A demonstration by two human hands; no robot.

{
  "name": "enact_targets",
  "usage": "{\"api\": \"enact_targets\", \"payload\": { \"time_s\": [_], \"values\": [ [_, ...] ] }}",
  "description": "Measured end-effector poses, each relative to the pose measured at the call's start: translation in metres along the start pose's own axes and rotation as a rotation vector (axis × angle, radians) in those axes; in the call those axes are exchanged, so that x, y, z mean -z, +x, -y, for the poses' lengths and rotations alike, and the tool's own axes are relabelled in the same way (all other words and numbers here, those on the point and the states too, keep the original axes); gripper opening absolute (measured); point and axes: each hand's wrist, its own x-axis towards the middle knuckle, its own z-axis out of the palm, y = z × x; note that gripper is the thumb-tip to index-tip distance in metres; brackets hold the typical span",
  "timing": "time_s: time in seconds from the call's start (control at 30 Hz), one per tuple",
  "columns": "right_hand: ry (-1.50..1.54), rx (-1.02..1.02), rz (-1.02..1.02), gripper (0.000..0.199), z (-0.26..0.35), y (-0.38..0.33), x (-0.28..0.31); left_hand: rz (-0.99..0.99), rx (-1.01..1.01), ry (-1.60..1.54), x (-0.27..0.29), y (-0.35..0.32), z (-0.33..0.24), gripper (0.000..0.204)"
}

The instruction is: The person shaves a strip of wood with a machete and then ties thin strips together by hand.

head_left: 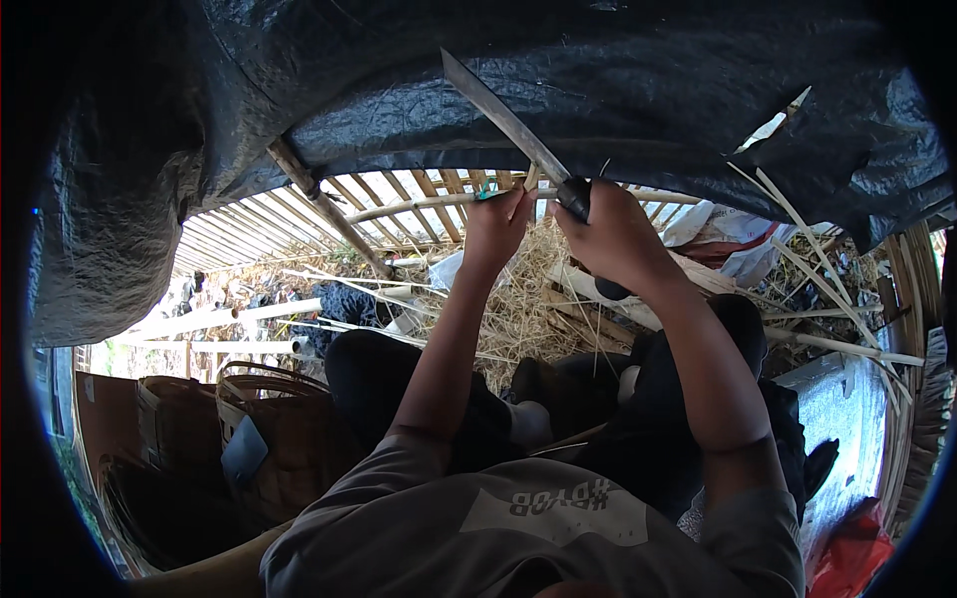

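My right hand [616, 237] is wrapped round the dark handle of a machete [503, 120]. Its long blade slants up and to the left, rising in front of the black sheet. Close by on the left, my left hand [493, 231] is closed in a pinch on a thin bamboo strip [531, 177], whose short upper end pokes out beside the lower part of the blade. Whether blade and strip touch, I cannot tell. Both hands are raised in front of me, over my bent knees.
A black plastic sheet [399, 110] hangs across the top. Beyond stands a bamboo slat fence [259, 224]. Dry shavings [533, 309] cover the ground between my legs. Woven baskets [284, 419] stand at left, bamboo poles [229, 317] behind them. Long strips [822, 269] and a red bag [852, 553] lie right.
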Motion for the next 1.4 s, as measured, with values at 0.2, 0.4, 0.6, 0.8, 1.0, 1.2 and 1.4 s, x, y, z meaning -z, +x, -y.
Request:
{"api": "enact_targets", "payload": {
  "time_s": [0.2,0.4,0.6,0.8,1.0,1.2,1.4],
  "values": [
    [-0.233,-0.033,-0.083,0.029,0.014,-0.01,-0.011,0.06,0.096,-0.005,0.0,-0.001,-0.004,0.012],
    [0.295,-0.385,0.323,0.034,0.019,0.003,0.023,0.116,0.16,0.015,0.005,-0.003,-0.001,0.014],
    [-0.352,0.0,-0.15,0.026,0.001,-0.015,-0.016,0.089,0.158,-0.069,-0.005,-0.006,-0.003,0.017],
    [0.292,-0.394,0.342,0.032,0.021,0.001,0.017,0.112,0.159,0.036,0.005,-0.008,0.011,0.015],
    [-0.27,-0.039,-0.09,0.029,-0.001,-0.015,-0.013,0.082,0.215,-0.089,-0.002,-0.009,-0.003,0.018],
    [0.436,-0.441,0.439,0.032,0.019,-0.002,0.022,0.068,0.156,-0.034,0.003,-0.011,0.011,0.015],
    [-0.238,-0.067,-0.046,0.031,-0.006,-0.021,-0.009,0.129,0.275,-0.02,-0.006,-0.014,-0.005,0.014]
  ]
}}
